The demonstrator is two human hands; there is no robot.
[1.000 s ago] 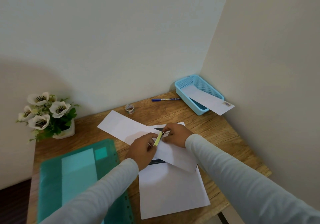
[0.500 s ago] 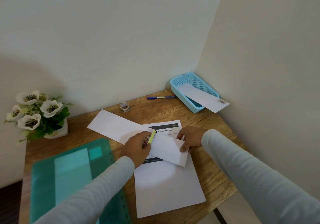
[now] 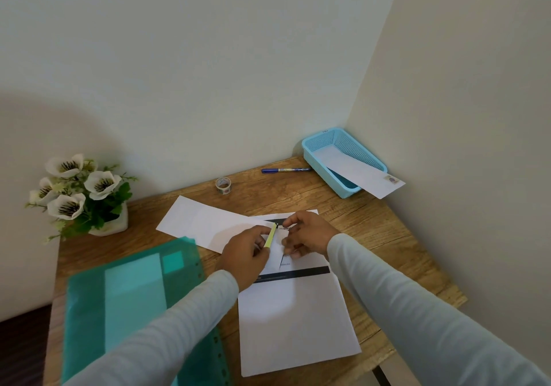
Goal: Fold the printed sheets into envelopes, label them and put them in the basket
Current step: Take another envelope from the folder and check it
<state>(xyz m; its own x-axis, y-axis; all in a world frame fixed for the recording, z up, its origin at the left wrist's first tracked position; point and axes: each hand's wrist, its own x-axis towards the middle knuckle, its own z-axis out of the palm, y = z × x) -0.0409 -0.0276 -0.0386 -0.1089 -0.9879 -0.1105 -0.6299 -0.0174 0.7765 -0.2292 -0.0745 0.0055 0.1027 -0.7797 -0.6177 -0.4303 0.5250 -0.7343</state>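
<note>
Wooden desk (image 3: 372, 224) in a wall corner carries our work, and we judge the main risk to be a skewed fold, since the printed sheet (image 3: 295, 320) lies loose and can slide. Our left hand (image 3: 247, 254) pinches a yellow-green pen (image 3: 270, 235) just above the sheet's dark band, while our right hand (image 3: 310, 233), fingers half curled, appears to nip a small white folded piece beside it. One envelope (image 3: 357, 174) already rests in the basket (image 3: 343, 144), well beyond the sheet; another envelope (image 3: 205, 221) lies just left of it.

A printed sheet (image 3: 293, 311) lay flat at the table's front edge, a white envelope (image 3: 205, 223) behind it, another envelope (image 3: 362, 174) overhanging the blue basket (image 3: 343, 144) in the far right corner.
</note>
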